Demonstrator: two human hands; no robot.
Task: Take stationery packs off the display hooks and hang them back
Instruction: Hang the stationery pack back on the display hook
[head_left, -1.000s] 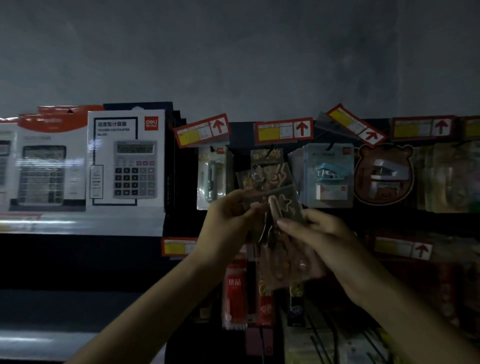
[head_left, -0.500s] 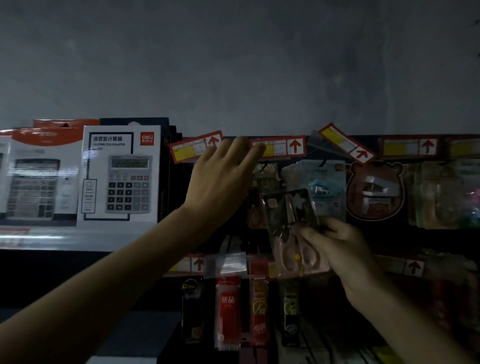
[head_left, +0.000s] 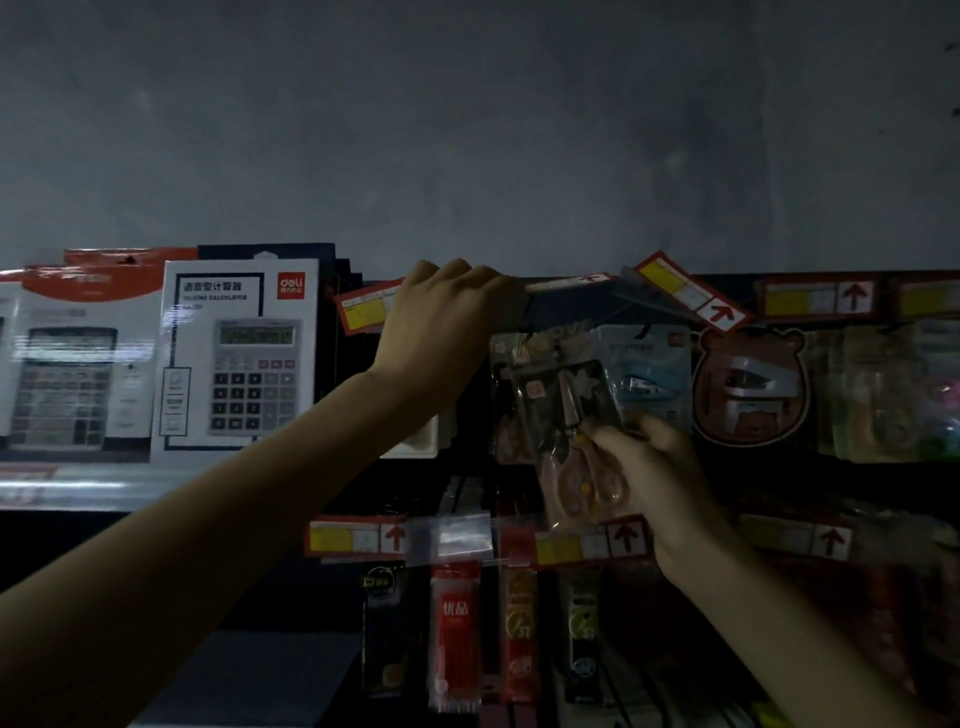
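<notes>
Two bare hands work at the hanging display in the middle of the frame. The left hand (head_left: 447, 322), upper centre, curls its fingers over the left end of a price label (head_left: 569, 284) on the top rail, and the label lies tipped up almost flat. The right hand (head_left: 649, 467), just right of centre, pinches a scissors pack (head_left: 563, 410) at its right edge, about halfway down.

The pack sits just under the tipped label, in front of other hanging packs. The dim light hides whether its top is on a hook. Its long axis is nearly upright, with the top leaning slightly left. The blades point up and the pink handles are at the bottom.

Just right of it hangs a blue stapler pack (head_left: 652, 374), then a bear-shaped pack (head_left: 750, 384). A slanted price tag (head_left: 691, 294) sits above them. A white calculator box (head_left: 239, 353) stands at the left, and a red refill pack (head_left: 454, 634) hangs at lower centre.
</notes>
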